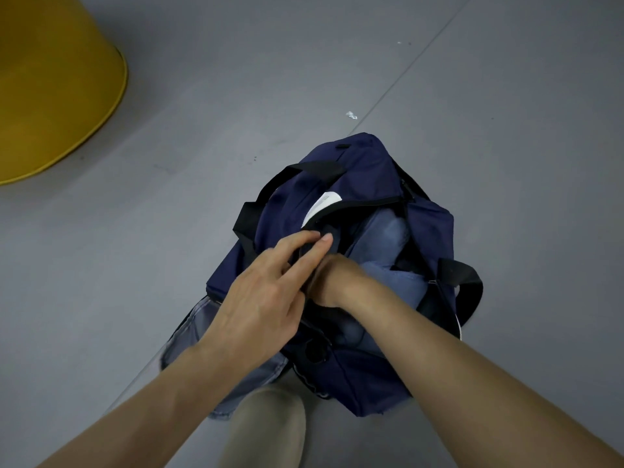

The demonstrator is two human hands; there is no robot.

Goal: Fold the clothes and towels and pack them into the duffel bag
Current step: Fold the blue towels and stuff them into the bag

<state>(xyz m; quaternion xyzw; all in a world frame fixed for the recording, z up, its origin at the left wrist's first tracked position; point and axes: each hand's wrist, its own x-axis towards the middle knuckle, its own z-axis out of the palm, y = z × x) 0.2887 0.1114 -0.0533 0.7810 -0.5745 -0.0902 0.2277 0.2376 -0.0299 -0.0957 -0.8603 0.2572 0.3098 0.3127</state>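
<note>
Left hand (266, 295) lies on the near-left side of the duffel bag (364, 170), thumb and forefinger pinching a black strap (337, 239) at the edge of the bag's open mouth. Right hand (332, 282) is tucked against it at the mouth; its fingers are hidden, so I cannot tell whether they grip anything. Blue clothes (385, 238) fill the bag's inside, and a white cloth (326, 204) peeks out at the opening's far-left edge. A denim garment (192, 336) sticks out from under the bag's near-left end. The bag sits on a grey floor (169, 231).
</note>
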